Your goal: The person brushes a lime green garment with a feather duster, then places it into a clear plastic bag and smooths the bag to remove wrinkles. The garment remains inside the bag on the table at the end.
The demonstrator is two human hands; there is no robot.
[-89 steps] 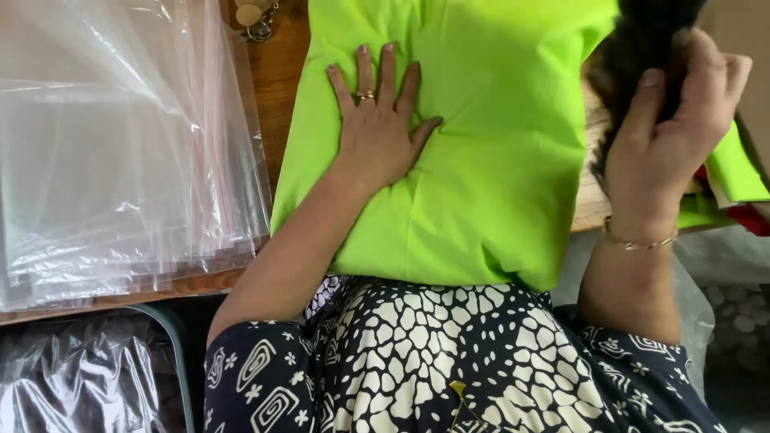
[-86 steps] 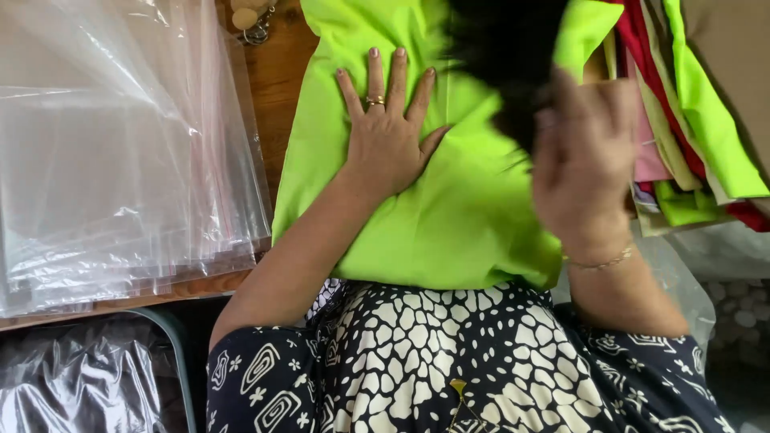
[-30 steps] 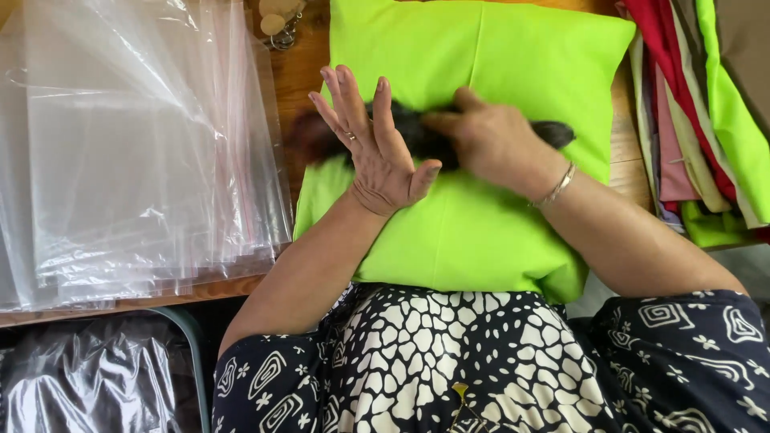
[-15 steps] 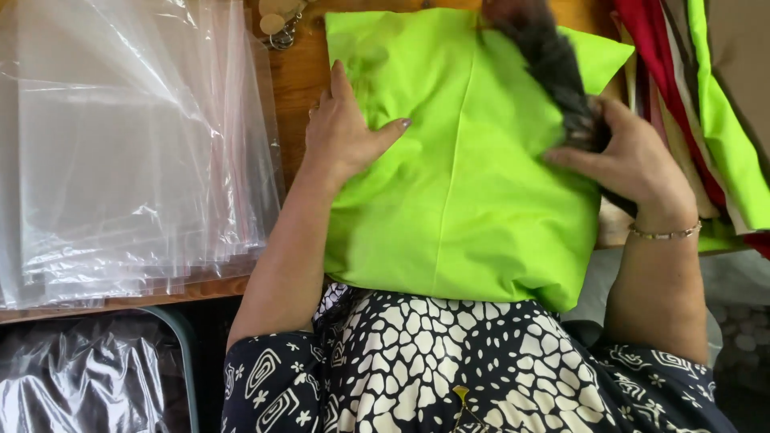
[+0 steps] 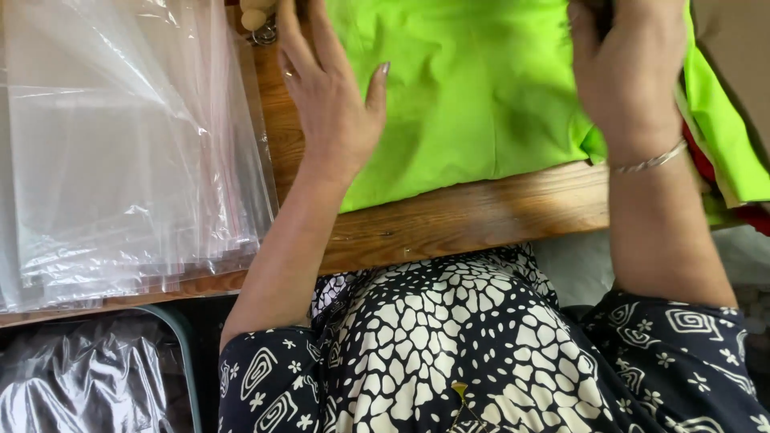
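Both hands have slid up the cloth since half a second ago, and the dark item is out of sight. Left hand [image 5: 333,100] lies flat, fingers spread, on the smooth lime-green folded fabric [image 5: 473,88] near its left edge. Right hand [image 5: 630,68] arches over the fabric's right side; its grip cannot be told. Fabric sits on the grained wooden tabletop [image 5: 473,220]. Crinkly clear plastic bags [image 5: 120,152] lie stacked left.
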